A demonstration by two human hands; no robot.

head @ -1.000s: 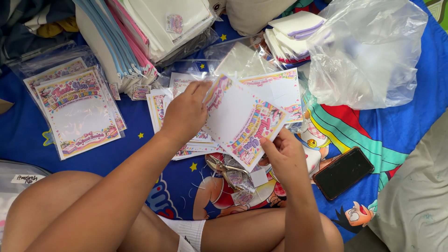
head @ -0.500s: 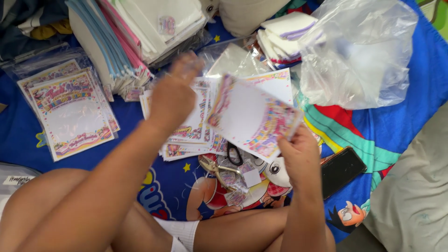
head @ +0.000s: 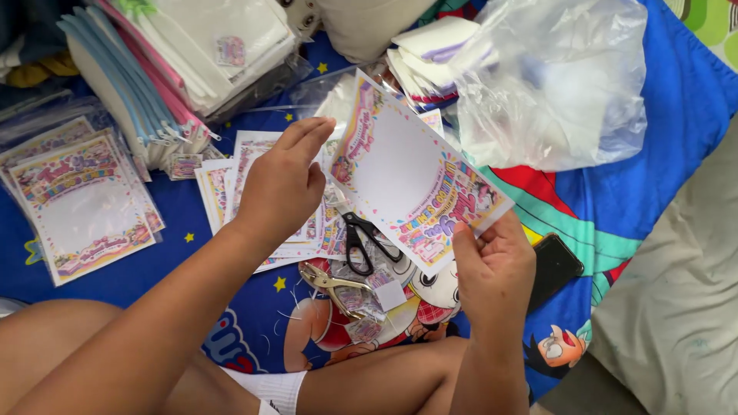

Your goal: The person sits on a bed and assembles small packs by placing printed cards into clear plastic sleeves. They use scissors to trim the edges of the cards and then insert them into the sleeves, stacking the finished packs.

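Since half a second earlier, the decorated card had swung round: then it lay nearly level in front of the person with its colourful end toward the right hand, and now it stood steeper, its long axis running from the upper left, near the folded white cloths, down to the lower right at the right hand. Its white middle faced up toward the camera, and the busy pink and yellow end with the cartoon border pointed down toward that hand. The right hand pinched the card's lower right corner, thumb on the face and fingers behind it, so the card hung just above the scissors. The left hand had dropped from higher up and now rested, fingers stretched and loosely flat, on the pile of cards left of the scissors; it held nothing, though its fingertips lay close to the raised card's left edge, and whether they touched it could not be told. A metal hole punch lay just below the scissors on the blue cartoon blanket. Well to the left of the scissors sat a stack of bagged cards, and to their right a dark phone. Above and right of them lay a clear plastic bag.
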